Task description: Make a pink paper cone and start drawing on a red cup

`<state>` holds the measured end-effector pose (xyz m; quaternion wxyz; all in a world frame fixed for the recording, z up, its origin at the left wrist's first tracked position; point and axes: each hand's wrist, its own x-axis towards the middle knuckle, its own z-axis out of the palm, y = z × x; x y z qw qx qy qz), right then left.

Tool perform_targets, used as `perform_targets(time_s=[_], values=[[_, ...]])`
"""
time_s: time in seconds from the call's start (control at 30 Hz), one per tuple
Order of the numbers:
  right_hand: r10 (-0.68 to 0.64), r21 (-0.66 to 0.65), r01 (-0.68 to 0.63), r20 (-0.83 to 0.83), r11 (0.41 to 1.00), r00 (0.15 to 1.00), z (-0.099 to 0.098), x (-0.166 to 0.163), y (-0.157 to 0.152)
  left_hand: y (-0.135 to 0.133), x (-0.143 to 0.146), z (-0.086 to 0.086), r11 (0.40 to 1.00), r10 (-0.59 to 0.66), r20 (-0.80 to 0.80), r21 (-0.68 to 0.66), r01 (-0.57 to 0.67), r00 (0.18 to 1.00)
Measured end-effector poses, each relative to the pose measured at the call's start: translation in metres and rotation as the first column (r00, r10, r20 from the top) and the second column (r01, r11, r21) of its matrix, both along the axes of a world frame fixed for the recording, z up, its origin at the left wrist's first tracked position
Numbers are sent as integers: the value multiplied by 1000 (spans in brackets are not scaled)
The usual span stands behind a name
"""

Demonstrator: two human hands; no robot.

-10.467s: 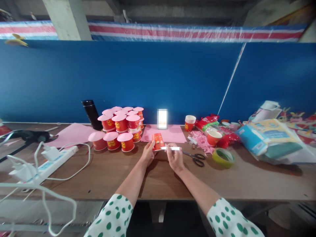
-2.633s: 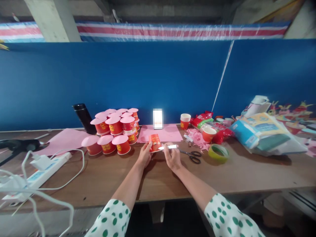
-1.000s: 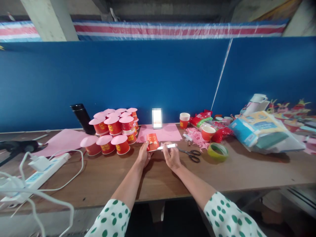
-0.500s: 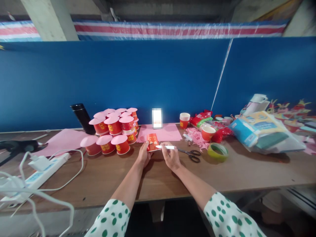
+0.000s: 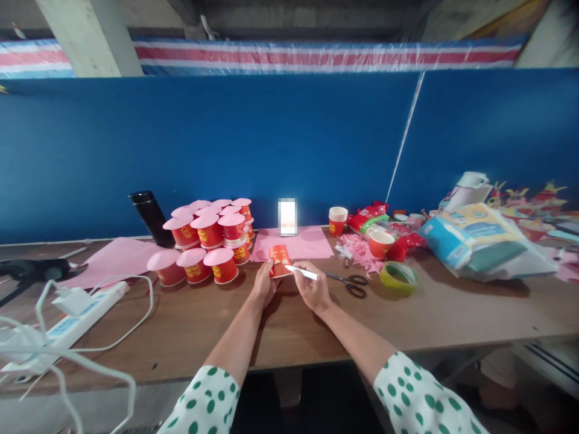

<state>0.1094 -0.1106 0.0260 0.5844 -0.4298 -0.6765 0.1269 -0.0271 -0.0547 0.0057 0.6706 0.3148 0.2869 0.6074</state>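
Observation:
My left hand (image 5: 263, 283) grips a red paper cup (image 5: 279, 256) by its left side, just above the table's front half. In my right hand (image 5: 313, 289) is a white pen (image 5: 304, 273), held in a writing grip. Its tip points left and meets or nearly meets the cup's printed side; I cannot tell which. Behind the cup lie sheets of pink paper (image 5: 312, 246). To the left, red paper cups (image 5: 210, 234) topped with pink paper discs stand in two stacked layers. Black-handled scissors (image 5: 355, 285) lie right of my right hand.
A green tape roll (image 5: 398, 279), a single cup (image 5: 380, 244), pink paper scraps (image 5: 360, 252) and stacked cups (image 5: 337, 224) are on the right, before a plastic-wrapped pack (image 5: 484, 244). At left are a white power strip (image 5: 85, 313) with cables and a black flask (image 5: 151, 214).
The pen has tilted, its back end dropping and its tip rising slightly on the cup's side. My left hand and the cup stay nearly where they were.

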Motion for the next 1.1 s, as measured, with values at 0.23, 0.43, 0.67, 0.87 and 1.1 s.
perform_targets(time_s=[0.23,0.43,0.67,0.87,1.1], values=[[-22,49,22,10,999,1000,-2,-1,0,1,-1,-3,1000,-2,8,14,2,1000],[-23,48,22,9,999,1000,-2,-1,1,1,-1,-3,1000,2,-2,30,-2,1000],[-25,39,25,17,999,1000,-5,0,2,1,-1,-3,1000,0,8,27,0,1000],[-31,31,30,25,999,999,-5,0,1,-1,-1,-1,1000,-2,1,17,2,1000],[-14,58,11,46,998,999,-4,-1,1,-1,-2,-1,999,-18,-5,34,18,1000]])
